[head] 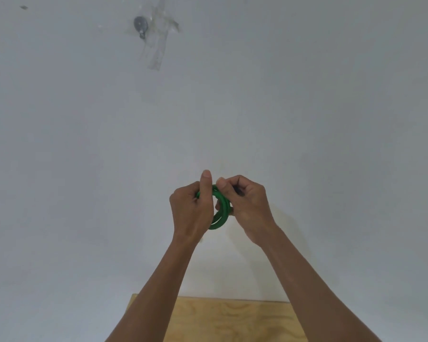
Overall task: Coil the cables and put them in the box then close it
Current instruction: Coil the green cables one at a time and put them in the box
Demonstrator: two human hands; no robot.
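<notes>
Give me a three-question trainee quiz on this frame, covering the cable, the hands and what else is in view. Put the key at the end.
1. True or false: the green cable is lying flat on the wooden surface.
2. Which hand holds the cable? A) only the left hand B) only the right hand C) both hands
3. Fill in: a small round metal object is fixed to the wall with clear ____.

Key:
1. False; it is held up in loops, above the surface.
2. C
3. tape
</notes>
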